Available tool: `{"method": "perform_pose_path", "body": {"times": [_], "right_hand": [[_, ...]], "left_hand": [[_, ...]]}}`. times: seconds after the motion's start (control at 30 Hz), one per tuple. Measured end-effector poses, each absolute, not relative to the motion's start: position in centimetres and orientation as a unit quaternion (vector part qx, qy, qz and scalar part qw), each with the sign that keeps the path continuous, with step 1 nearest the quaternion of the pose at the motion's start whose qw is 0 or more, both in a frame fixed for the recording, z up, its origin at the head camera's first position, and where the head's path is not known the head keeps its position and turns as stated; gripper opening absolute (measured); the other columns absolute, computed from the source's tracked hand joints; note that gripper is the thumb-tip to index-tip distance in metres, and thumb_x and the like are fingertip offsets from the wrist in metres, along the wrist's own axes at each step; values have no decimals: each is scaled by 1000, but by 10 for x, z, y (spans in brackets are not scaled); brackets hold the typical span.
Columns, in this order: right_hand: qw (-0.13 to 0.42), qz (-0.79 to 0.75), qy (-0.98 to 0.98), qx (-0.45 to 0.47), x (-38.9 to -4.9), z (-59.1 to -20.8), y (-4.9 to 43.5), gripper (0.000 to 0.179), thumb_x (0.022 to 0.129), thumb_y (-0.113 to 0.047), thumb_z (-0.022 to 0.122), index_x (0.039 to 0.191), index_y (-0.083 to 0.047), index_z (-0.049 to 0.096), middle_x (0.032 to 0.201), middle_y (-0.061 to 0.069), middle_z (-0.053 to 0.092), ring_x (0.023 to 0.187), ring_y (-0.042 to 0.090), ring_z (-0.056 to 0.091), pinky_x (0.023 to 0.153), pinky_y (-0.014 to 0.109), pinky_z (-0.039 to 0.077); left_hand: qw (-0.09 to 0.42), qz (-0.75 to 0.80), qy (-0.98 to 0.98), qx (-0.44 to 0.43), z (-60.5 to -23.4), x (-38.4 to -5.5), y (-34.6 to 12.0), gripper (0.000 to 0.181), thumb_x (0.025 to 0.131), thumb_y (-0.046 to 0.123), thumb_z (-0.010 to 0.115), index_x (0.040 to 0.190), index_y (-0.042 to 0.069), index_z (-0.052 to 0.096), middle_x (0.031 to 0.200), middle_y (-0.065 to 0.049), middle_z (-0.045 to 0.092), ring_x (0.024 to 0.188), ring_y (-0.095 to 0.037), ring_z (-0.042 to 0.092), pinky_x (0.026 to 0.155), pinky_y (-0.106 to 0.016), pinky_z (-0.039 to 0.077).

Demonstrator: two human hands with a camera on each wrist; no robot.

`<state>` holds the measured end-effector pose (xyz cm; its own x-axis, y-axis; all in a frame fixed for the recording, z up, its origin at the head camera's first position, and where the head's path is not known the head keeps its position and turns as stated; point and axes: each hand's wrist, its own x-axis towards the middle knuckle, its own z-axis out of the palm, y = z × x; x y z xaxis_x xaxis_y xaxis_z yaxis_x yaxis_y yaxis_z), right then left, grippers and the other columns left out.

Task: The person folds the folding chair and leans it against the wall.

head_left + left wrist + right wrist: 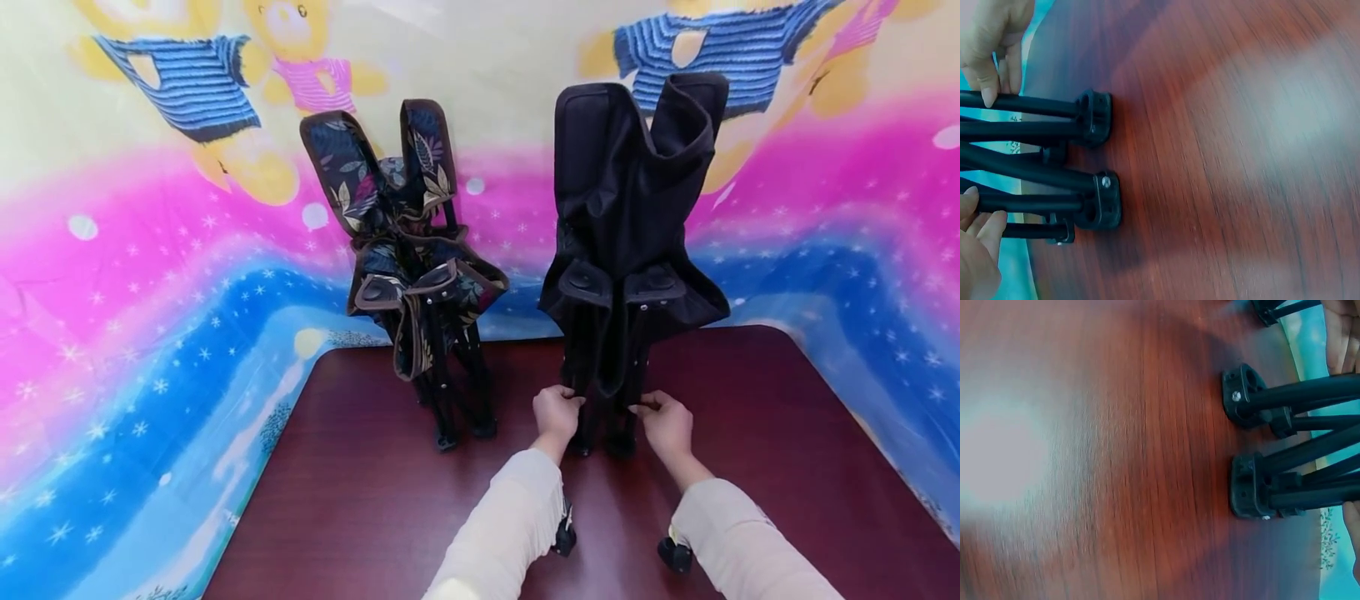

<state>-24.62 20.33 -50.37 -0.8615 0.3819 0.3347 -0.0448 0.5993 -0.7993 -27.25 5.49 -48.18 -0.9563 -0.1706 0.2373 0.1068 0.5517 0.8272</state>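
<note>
A black folding camp chair [622, 208], collapsed, stands upright on the table, its fabric seat and back bunched above the legs. Low on its near left leg my left hand [557, 414] pinches the tube with thumb and fingers. My right hand [667, 425] grips the right leg at about the same height. The left wrist view shows black tubular legs [1029, 167] ending in plastic feet [1107, 199] on the table. Only the edge of my right hand [1352, 531] shows in the right wrist view, by the lower tube.
To the left stands a second collapsed folding chair [345, 179] in dark leaf-patterned fabric. Both chairs are near the back edge of the reddish-brown table [360, 517]. Behind and beside it hangs a colourful cloth [142, 333] with cartoon bears.
</note>
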Motion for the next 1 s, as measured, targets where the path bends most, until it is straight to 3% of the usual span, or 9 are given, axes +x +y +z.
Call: {"method": "perform_pose_path", "body": {"times": [0.2, 0.43, 0.73, 0.9, 1.0], "right_hand": [[260, 446, -841, -159, -246, -505, 194, 10, 71, -5, 66, 75, 3, 66, 69, 14, 63, 60, 23, 53, 56, 30, 40], [275, 448, -832, -175, -254, -500, 188, 17, 75, -8, 64, 82, 7, 67, 79, 20, 63, 78, 33, 57, 73, 42, 43], [209, 494, -819, -202, -262, -490, 183, 24, 82, -11, 55, 94, 8, 64, 92, 24, 60, 89, 34, 53, 80, 43, 40], [165, 568, -773, -231, -267, -490, 182, 28, 83, -12, 53, 102, 7, 61, 105, 23, 55, 104, 31, 47, 88, 39, 36], [140, 603, -751, -228, -269, -491, 183, 31, 85, -13, 51, 108, 7, 57, 112, 23, 52, 111, 30, 43, 90, 38, 36]], "left_hand": [[157, -522, -834, 88, -485, -272, 63, 4, 64, 7, 73, 66, 6, 71, 64, 1, 64, 64, -12, 58, 59, -20, 45], [165, -546, -811, 127, -483, -276, 70, 4, 67, 9, 71, 71, 9, 72, 69, -1, 65, 70, -14, 59, 63, -22, 47], [104, -612, -767, 162, -480, -281, 73, 15, 70, 11, 69, 84, 13, 72, 85, -4, 65, 85, -16, 57, 73, -26, 46], [122, -589, -791, 114, -507, -299, 75, 23, 70, 19, 70, 93, 22, 70, 85, 0, 65, 85, -13, 57, 75, -24, 44], [109, -575, -805, 96, -508, -302, 74, 31, 72, 21, 69, 103, 20, 66, 96, -2, 63, 93, -14, 55, 79, -25, 43]]}}
